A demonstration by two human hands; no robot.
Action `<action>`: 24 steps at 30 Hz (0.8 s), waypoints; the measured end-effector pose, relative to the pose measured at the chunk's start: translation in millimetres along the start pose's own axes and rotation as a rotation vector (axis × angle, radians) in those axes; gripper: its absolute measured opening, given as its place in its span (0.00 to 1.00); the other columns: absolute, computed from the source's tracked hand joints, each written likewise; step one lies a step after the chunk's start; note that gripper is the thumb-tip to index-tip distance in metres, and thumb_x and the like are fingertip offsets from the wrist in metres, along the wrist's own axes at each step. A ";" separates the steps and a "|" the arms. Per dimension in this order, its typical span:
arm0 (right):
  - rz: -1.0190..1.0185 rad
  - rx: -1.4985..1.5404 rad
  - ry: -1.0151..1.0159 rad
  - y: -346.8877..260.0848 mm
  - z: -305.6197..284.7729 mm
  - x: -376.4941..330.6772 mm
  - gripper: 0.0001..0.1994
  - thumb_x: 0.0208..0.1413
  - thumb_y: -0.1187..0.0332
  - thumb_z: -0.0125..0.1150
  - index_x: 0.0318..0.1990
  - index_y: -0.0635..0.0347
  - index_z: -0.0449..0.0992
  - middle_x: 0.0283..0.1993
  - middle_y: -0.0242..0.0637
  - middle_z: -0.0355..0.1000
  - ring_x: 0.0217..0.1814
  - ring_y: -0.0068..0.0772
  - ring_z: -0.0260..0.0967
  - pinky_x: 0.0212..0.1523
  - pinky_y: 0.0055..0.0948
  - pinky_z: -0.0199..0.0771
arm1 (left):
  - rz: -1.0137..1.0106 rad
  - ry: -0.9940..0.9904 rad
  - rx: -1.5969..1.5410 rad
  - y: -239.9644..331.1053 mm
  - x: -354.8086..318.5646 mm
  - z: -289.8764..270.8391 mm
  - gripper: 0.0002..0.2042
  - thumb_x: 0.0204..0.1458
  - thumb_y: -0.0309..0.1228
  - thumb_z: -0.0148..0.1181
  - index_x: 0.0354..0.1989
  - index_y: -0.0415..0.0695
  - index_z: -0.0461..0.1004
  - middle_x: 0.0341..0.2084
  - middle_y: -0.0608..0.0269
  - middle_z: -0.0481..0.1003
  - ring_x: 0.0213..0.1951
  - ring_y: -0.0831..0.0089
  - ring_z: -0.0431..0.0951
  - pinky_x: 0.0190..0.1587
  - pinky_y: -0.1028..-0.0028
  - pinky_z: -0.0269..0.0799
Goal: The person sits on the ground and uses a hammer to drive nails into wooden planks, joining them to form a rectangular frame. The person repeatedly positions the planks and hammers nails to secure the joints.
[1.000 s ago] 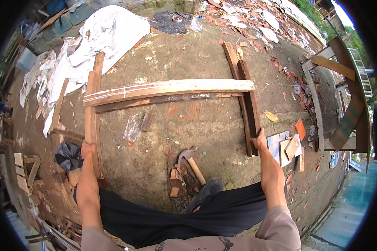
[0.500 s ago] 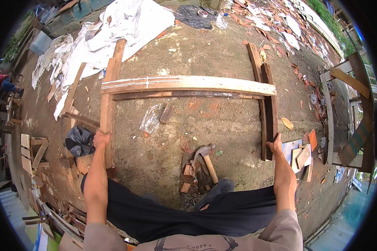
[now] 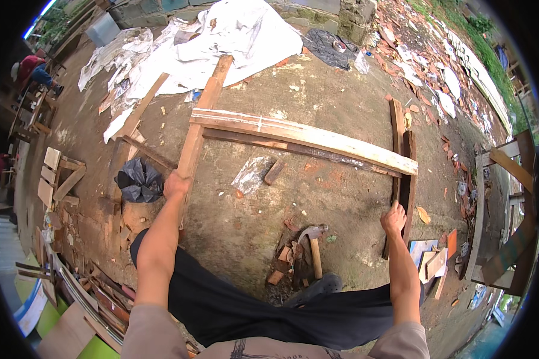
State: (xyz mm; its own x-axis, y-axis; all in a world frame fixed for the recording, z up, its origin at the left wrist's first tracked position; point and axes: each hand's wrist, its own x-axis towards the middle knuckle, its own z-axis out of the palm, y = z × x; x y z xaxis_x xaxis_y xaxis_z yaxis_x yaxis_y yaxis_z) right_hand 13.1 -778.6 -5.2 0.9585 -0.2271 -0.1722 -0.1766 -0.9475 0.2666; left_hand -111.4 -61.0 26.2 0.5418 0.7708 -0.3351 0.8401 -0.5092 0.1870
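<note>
Both hands' fingers closed: left hand [image 3: 176,184] grips left plank [image 3: 199,134], right hand [image 3: 393,218] right plank [image 3: 408,179].

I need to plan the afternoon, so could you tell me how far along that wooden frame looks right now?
Done, apparently: a pale cross plank lies across two side rails, with a darker batten under it. In hand: the left hand grips the left rail and the right hand the right rail, both at the near ends. Left, as far as I can judge: the near end has no crosspiece, and the hammer lies untouched on the ground.
</note>
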 end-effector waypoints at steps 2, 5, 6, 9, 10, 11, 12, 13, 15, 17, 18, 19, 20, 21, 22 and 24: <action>-0.143 0.167 -0.313 -65.5 -26.1 -19.4 0.33 0.57 0.49 0.62 0.64 0.63 0.66 0.59 0.53 0.71 0.65 0.51 0.67 0.61 0.47 0.69 | -0.019 0.021 -0.012 -10.8 2.0 1.3 0.27 0.45 0.47 0.69 0.53 0.48 0.74 0.49 0.51 0.79 0.52 0.51 0.78 0.52 0.56 0.74; -0.388 0.114 -0.695 -114.7 -10.6 -48.8 0.41 0.54 0.30 0.54 0.45 0.70 0.81 0.50 0.57 0.77 0.57 0.56 0.74 0.54 0.47 0.74 | -0.032 0.054 -0.043 -0.1 2.7 6.7 0.27 0.45 0.46 0.69 0.53 0.46 0.74 0.46 0.49 0.79 0.51 0.49 0.79 0.51 0.55 0.74; -0.383 0.063 -0.910 -141.3 -21.4 -70.3 0.44 0.51 0.28 0.54 0.45 0.71 0.81 0.50 0.58 0.77 0.57 0.55 0.73 0.54 0.47 0.74 | -0.044 0.079 -0.038 -1.1 -2.1 4.6 0.28 0.45 0.46 0.69 0.53 0.45 0.73 0.45 0.48 0.80 0.50 0.49 0.79 0.51 0.55 0.74; -0.504 -0.025 -0.986 -161.8 8.1 -108.6 0.46 0.46 0.25 0.57 0.47 0.69 0.81 0.52 0.55 0.77 0.58 0.50 0.74 0.55 0.45 0.74 | -0.018 0.113 -0.022 2.2 -3.9 7.1 0.28 0.46 0.46 0.68 0.53 0.44 0.73 0.42 0.46 0.80 0.47 0.48 0.80 0.51 0.54 0.75; -0.532 -0.037 -0.908 -159.6 27.0 -120.7 0.46 0.45 0.25 0.58 0.49 0.67 0.80 0.53 0.53 0.77 0.58 0.49 0.75 0.55 0.43 0.75 | -0.003 0.116 -0.013 4.1 -4.2 11.6 0.28 0.47 0.46 0.68 0.53 0.43 0.72 0.41 0.45 0.81 0.46 0.48 0.81 0.50 0.54 0.75; -0.506 -0.024 -0.817 -171.1 30.8 -132.7 0.45 0.45 0.26 0.58 0.50 0.65 0.80 0.54 0.51 0.77 0.57 0.47 0.76 0.55 0.41 0.75 | 0.000 0.138 -0.012 2.6 -4.7 12.1 0.27 0.47 0.46 0.68 0.52 0.43 0.72 0.40 0.44 0.81 0.45 0.48 0.81 0.49 0.54 0.76; -0.458 -0.058 -0.814 -187.2 13.8 -143.8 0.39 0.51 0.31 0.57 0.52 0.60 0.80 0.56 0.47 0.76 0.57 0.46 0.76 0.55 0.41 0.76 | -0.007 0.166 -0.001 -4.1 -5.9 10.6 0.27 0.47 0.46 0.68 0.52 0.42 0.73 0.39 0.43 0.81 0.44 0.47 0.81 0.49 0.54 0.76; -0.477 -0.080 -0.791 -189.3 17.1 -146.9 0.37 0.53 0.33 0.56 0.52 0.59 0.80 0.56 0.46 0.76 0.57 0.46 0.76 0.54 0.42 0.77 | 0.002 0.184 -0.006 0.6 -6.8 12.8 0.27 0.47 0.46 0.67 0.51 0.42 0.73 0.39 0.43 0.81 0.44 0.47 0.82 0.48 0.54 0.77; -0.522 -0.131 -0.755 -190.9 23.2 -157.2 0.34 0.56 0.36 0.54 0.53 0.58 0.80 0.56 0.46 0.76 0.58 0.47 0.75 0.53 0.43 0.77 | 0.010 0.187 0.005 6.0 -8.8 12.2 0.26 0.48 0.46 0.67 0.50 0.41 0.73 0.37 0.42 0.81 0.42 0.47 0.82 0.46 0.54 0.78; -0.482 -0.121 -0.752 -193.9 20.7 -161.3 0.28 0.60 0.43 0.54 0.55 0.57 0.79 0.57 0.46 0.76 0.58 0.46 0.76 0.52 0.40 0.78 | 0.005 0.184 0.021 6.7 -13.3 10.8 0.25 0.48 0.46 0.67 0.49 0.41 0.72 0.36 0.42 0.81 0.41 0.47 0.82 0.45 0.54 0.78; -0.467 -0.106 -0.743 -192.9 20.8 -161.9 0.28 0.60 0.43 0.54 0.54 0.58 0.79 0.57 0.47 0.76 0.57 0.47 0.76 0.53 0.41 0.78 | 0.001 0.185 0.028 8.4 -14.9 7.5 0.25 0.48 0.46 0.67 0.48 0.41 0.72 0.36 0.42 0.81 0.41 0.47 0.82 0.44 0.54 0.78; -0.452 -0.094 -0.733 -191.3 21.8 -162.6 0.28 0.60 0.43 0.54 0.53 0.59 0.79 0.56 0.49 0.76 0.57 0.48 0.76 0.53 0.41 0.78 | -0.004 0.186 0.034 10.1 -15.7 7.3 0.25 0.48 0.46 0.67 0.47 0.41 0.72 0.35 0.43 0.81 0.40 0.47 0.83 0.44 0.54 0.78; -0.434 -0.064 -0.724 -189.8 27.1 -165.8 0.28 0.60 0.44 0.54 0.52 0.60 0.79 0.56 0.50 0.76 0.57 0.49 0.76 0.53 0.42 0.78 | 0.008 0.182 0.037 9.5 -13.1 9.5 0.25 0.48 0.46 0.67 0.47 0.41 0.72 0.36 0.43 0.81 0.40 0.47 0.83 0.44 0.54 0.78; -0.426 -0.039 -0.718 -189.5 34.4 -171.2 0.28 0.60 0.44 0.54 0.51 0.61 0.79 0.56 0.51 0.76 0.57 0.50 0.76 0.53 0.42 0.78 | 0.009 0.178 0.043 3.8 -10.6 9.8 0.25 0.48 0.46 0.67 0.48 0.41 0.71 0.36 0.42 0.81 0.40 0.47 0.83 0.44 0.54 0.78; -0.419 -0.014 -0.707 -189.5 38.8 -170.2 0.28 0.60 0.45 0.54 0.51 0.62 0.79 0.56 0.52 0.75 0.57 0.51 0.76 0.53 0.43 0.78 | 0.009 0.178 0.044 3.9 -11.1 6.9 0.25 0.48 0.46 0.67 0.48 0.41 0.71 0.37 0.42 0.81 0.40 0.47 0.83 0.44 0.54 0.78; -0.418 0.002 -0.748 -190.1 48.1 -163.0 0.29 0.59 0.45 0.54 0.52 0.64 0.78 0.56 0.52 0.75 0.57 0.51 0.76 0.54 0.44 0.78 | 0.003 0.131 0.036 10.1 -11.3 4.0 0.28 0.48 0.46 0.67 0.51 0.41 0.70 0.40 0.41 0.80 0.43 0.48 0.82 0.46 0.53 0.78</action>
State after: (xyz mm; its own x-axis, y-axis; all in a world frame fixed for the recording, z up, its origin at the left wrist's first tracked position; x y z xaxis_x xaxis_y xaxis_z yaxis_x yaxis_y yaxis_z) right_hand -120.3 -572.2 -73.4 0.5456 0.0532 -0.8363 0.1580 -0.9866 0.0403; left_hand -109.1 -76.4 28.2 0.5453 0.8113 -0.2109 0.8381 -0.5234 0.1537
